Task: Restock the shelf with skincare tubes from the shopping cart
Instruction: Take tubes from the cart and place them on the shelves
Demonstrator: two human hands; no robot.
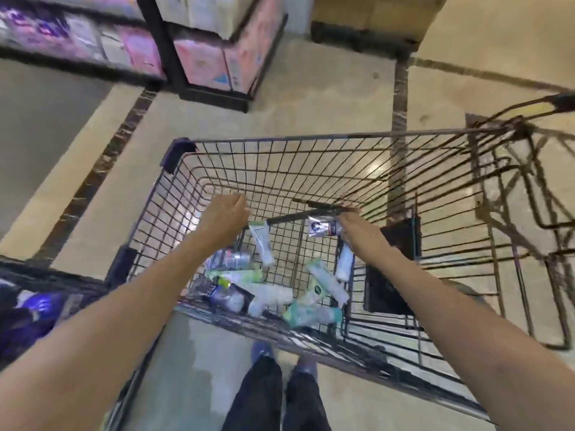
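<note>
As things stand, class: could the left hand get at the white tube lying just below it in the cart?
Probably yes. The left hand hovers inside the cart, whose top is open, and the white tube lies uncovered on the wire floor right beside it. The right hand is off to the side.

shopping cart point(311, 169): dark metal wire. skincare tubes point(328, 279): glossy plastic. floor point(311, 98): smooth, polished, beige stone.

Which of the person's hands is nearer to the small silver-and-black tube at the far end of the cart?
The right. The right hand pinches the silver-and-black tube at one end. The left hand is well off to its left, beyond a white tube in the cart.
</note>
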